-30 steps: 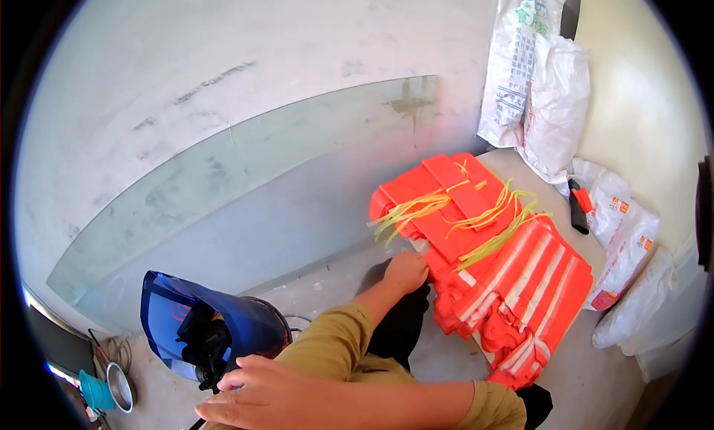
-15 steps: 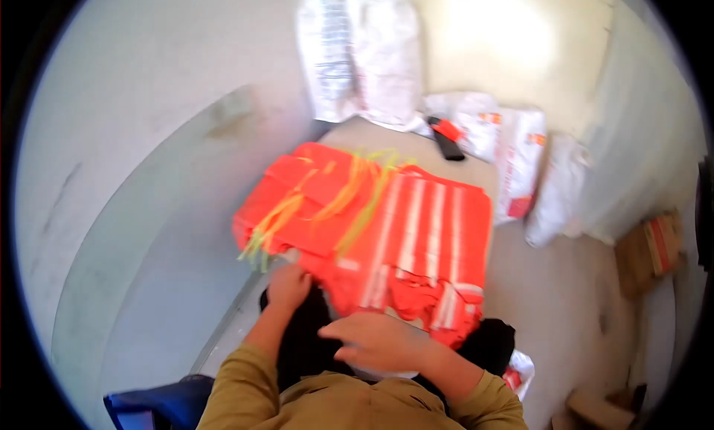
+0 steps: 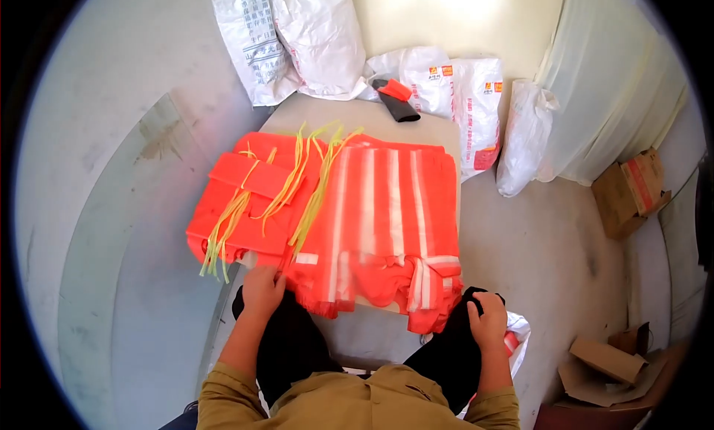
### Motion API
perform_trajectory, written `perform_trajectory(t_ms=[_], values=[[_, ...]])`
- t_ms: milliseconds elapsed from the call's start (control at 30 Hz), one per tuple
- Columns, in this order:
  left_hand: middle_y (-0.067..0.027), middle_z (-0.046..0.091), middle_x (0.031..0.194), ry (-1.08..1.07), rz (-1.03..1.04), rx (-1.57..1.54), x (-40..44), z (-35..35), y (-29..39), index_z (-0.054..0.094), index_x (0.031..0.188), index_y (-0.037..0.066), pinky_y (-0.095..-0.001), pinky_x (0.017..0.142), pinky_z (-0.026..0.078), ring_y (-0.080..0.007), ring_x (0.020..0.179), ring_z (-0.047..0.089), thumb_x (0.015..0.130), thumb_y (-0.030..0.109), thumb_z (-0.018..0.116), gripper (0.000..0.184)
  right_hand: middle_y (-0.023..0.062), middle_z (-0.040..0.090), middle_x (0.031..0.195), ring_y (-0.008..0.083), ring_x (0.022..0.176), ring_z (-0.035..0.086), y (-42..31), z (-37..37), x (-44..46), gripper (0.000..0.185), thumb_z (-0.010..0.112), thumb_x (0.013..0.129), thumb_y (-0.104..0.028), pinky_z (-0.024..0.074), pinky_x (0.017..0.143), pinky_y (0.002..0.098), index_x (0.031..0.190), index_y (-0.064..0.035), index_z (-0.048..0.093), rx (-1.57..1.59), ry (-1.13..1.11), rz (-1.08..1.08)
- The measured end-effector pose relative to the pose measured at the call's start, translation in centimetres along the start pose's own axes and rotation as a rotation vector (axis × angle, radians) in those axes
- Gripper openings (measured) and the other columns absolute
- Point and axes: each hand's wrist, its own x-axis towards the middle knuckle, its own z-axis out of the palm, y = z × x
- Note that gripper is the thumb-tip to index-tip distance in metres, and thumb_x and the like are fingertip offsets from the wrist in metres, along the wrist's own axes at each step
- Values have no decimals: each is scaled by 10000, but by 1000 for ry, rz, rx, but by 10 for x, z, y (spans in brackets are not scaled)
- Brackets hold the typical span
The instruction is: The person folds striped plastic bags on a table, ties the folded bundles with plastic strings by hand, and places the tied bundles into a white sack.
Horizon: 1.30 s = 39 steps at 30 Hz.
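A spread pile of orange-red fabric with white stripes [image 3: 381, 207] lies on a low light-coloured surface before my knees, its near edge ragged and bunched. On its left part are folded orange pieces [image 3: 245, 181] with thin yellow-green ties [image 3: 305, 207] trailing over them. My left hand [image 3: 262, 290] is at the near left edge of the fabric, above my left knee, its fingers closed on the edge. My right hand [image 3: 488, 318] rests on my right knee, fingers apart and slightly bent, holding nothing, just right of the bunched corner.
White woven sacks [image 3: 320, 40] lean on the wall at the back, with more sacks [image 3: 476, 114] to their right. A black and red object [image 3: 398, 99] lies beyond the fabric. Cardboard boxes [image 3: 632, 192] stand at right; opened cardboard [image 3: 610, 367] lies lower right.
My right hand has moved right, from in front of my body onto my right knee. My left hand stays by the fabric's near edge. The camera view has shifted, so the scene sits further left.
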Motion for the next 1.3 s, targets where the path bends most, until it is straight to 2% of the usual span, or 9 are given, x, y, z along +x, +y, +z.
perform_trajectory(t_ms=[267, 567, 667, 867, 967, 1067, 1167, 1267, 1300], values=[[-138, 689, 943, -67, 199, -342, 53, 24, 47, 699, 1047, 25, -461, 804, 542, -346, 910, 676, 899, 136, 712, 185, 162, 722, 1039, 380, 1005, 670, 2, -7, -1, 187, 741, 876, -112, 535, 899, 441, 1037, -22, 709, -13, 7, 14], [-163, 663, 1266, -217, -144, -758, 106, 82, 44, 608, 1370, -10, -357, 1000, 498, -255, 1167, 631, 1001, 168, 618, 410, 159, 707, 1006, 358, 955, 677, 17, -23, -18, 140, 716, 897, -85, 542, 869, 420, 1021, -21, 713, -88, 37, 143], [-20, 620, 1178, -320, -447, -1102, 112, 91, 42, 578, 1419, 44, -292, 873, 505, -131, 1058, 587, 1088, 234, 535, 384, 157, 708, 994, 354, 932, 680, 29, -25, -26, 116, 706, 905, -85, 545, 853, 418, 1001, -19, 716, -120, 50, 166], [-8, 617, 1253, -288, -419, -1020, 115, 100, 42, 572, 1436, 66, -268, 951, 453, -100, 1097, 552, 1113, 336, 503, 427, 154, 710, 979, 344, 922, 684, 46, -24, -28, 101, 701, 912, -90, 547, 847, 414, 985, -22, 717, -131, 38, 193], [-149, 642, 1356, -234, -413, -1057, 118, 93, 49, 573, 1406, -54, -335, 1109, 411, -223, 1281, 575, 1080, 299, 529, 482, 153, 710, 978, 342, 923, 685, 46, -22, -27, 99, 698, 916, -93, 547, 847, 412, 984, -24, 717, -132, 32, 173], [-152, 615, 1385, -255, -521, -1196, 120, 93, 50, 576, 1399, -55, -341, 1120, 403, -225, 1299, 557, 1076, 303, 535, 484, 152, 715, 981, 343, 923, 688, 45, -20, -23, 96, 699, 910, -89, 550, 847, 413, 982, -29, 721, -127, 27, 164], [-23, 623, 1319, -189, -401, -1081, 120, 110, 36, 588, 1420, 80, -281, 948, 456, -109, 1117, 576, 1112, 351, 491, 422, 150, 723, 986, 344, 923, 694, 45, -16, -22, 98, 707, 892, -80, 557, 847, 415, 979, -39, 726, -127, 35, 176], [-41, 623, 1334, -180, -354, -880, 119, 112, 32, 575, 1426, 66, -280, 904, 491, -130, 1114, 603, 1084, 320, 546, 427, 147, 722, 983, 343, 921, 694, 41, -17, -18, 94, 709, 893, -82, 558, 842, 413, 976, -43, 724, -128, 33, 165], [-86, 612, 1331, -170, -358, -863, 118, 107, 36, 574, 1419, 47, -314, 961, 479, -180, 1170, 590, 1049, 306, 586, 453, 145, 722, 981, 342, 920, 694, 42, -17, -18, 92, 710, 893, -83, 558, 840, 412, 975, -45, 724, -131, 31, 160]])
